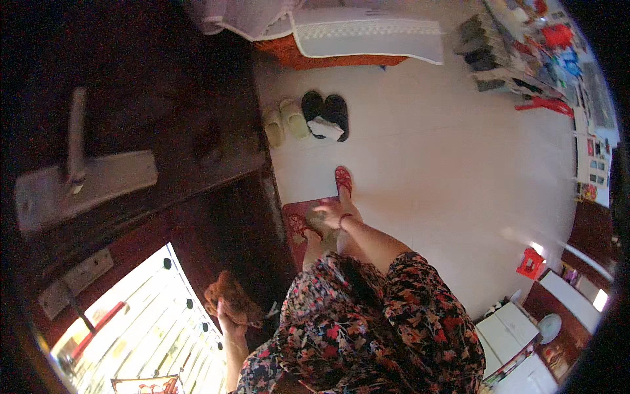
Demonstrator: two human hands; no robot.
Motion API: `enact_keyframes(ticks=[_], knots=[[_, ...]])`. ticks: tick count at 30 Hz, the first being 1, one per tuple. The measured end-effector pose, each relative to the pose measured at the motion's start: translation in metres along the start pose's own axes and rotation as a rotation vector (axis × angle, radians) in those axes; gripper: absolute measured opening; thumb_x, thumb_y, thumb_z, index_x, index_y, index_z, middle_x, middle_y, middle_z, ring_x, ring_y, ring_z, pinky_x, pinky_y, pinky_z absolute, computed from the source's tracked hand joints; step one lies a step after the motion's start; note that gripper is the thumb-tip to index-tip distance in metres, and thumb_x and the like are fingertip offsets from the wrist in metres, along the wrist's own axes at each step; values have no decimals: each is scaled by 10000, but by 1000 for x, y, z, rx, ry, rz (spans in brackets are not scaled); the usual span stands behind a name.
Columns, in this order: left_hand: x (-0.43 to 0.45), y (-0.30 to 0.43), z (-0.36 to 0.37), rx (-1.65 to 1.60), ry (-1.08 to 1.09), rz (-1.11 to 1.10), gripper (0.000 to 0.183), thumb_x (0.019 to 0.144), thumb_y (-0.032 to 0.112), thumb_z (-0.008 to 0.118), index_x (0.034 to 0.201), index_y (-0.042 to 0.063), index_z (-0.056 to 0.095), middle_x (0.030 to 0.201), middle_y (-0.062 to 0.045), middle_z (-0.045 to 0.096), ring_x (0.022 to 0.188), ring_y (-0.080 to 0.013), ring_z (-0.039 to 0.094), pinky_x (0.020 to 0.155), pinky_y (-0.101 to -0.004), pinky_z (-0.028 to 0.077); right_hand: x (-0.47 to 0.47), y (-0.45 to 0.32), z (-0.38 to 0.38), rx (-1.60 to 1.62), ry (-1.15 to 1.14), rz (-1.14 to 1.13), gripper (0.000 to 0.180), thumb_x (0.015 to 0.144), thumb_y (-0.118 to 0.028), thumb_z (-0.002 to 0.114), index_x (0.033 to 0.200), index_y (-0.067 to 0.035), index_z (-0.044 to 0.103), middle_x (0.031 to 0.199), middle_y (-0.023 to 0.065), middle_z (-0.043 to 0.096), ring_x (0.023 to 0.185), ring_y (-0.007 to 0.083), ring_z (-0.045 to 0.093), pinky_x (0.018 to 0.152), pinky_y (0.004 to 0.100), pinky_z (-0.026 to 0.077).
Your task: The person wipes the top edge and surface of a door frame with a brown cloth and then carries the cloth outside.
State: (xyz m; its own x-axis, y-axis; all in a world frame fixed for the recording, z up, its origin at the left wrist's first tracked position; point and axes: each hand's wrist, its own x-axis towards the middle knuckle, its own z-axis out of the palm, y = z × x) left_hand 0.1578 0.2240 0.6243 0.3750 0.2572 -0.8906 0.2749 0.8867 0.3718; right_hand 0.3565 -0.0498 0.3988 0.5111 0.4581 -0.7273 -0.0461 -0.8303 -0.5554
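Note:
At the lower left my left hand (229,322) grips a fuzzy brown cloth or plush item (234,295); which of these I cannot tell. This brown thing is against the dark wood surface (236,231), close to a bright barred opening (152,320). My right hand (333,213) hangs in front of my legs with fingers apart and nothing in it. A bracelet (343,219) circles that wrist. Below the right hand are my feet in red patterned slippers (343,180), one on the white floor and one on a dark red mat (292,209).
Pale green slippers (294,119) and black slippers (336,111) with a white cloth (326,129) on them lie ahead. A cloth-covered piece of furniture (369,39) stands beyond. Cluttered shelving (556,59), a red stool (530,263) and a white cabinet (507,327) line the right.

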Motion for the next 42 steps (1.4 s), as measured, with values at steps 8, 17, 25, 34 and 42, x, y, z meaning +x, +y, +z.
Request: enact_keyframes(ticks=[8, 17, 25, 34, 42], knots=[[23, -42, -27, -145, 47, -296, 547, 738, 347, 480, 1193, 82, 333, 1159, -110, 415, 1047, -283, 404, 884, -424, 331, 97, 83, -10, 83, 143, 455, 190, 733, -150, 450, 851, -94, 587, 934, 78, 566, 906, 214, 514, 814, 293, 394], [18, -102, -180, -308, 264, -521, 588, 719, 367, 483, 1195, 61, 322, 1156, -130, 412, 1032, -312, 415, 888, -434, 329, 230, 56, 51, -303, 239, 281, 296, 680, -210, 529, 973, -194, 561, 1182, 164, 367, 1067, 308, 383, 889, 334, 342], [18, -99, -165, -125, 470, -547, 577, 710, 351, 504, 1176, 50, 344, 1149, -133, 423, 1040, -296, 417, 895, -426, 327, 266, 42, 62, -640, 177, 504, 591, 611, -386, 622, 1154, -346, 394, 1343, 55, -25, 1210, 345, 48, 919, 507, 235], [7, -94, -152, -157, 477, -535, 569, 707, 353, 514, 1169, 59, 358, 1125, -128, 445, 1033, -294, 422, 896, -416, 329, 230, 71, 54, 537, 382, 92, 391, 665, -203, 632, 998, -59, 486, 897, 49, 526, 778, 137, 489, 677, 258, 402], [10, -79, -160, -165, 290, -403, 554, 736, 387, 426, 1186, 77, 340, 1155, -112, 419, 1042, -291, 416, 881, -425, 341, 130, 7, 54, 1496, 298, 231, 357, 694, -70, 498, 1038, -126, 423, 977, 43, 490, 910, 171, 475, 695, 286, 428]])
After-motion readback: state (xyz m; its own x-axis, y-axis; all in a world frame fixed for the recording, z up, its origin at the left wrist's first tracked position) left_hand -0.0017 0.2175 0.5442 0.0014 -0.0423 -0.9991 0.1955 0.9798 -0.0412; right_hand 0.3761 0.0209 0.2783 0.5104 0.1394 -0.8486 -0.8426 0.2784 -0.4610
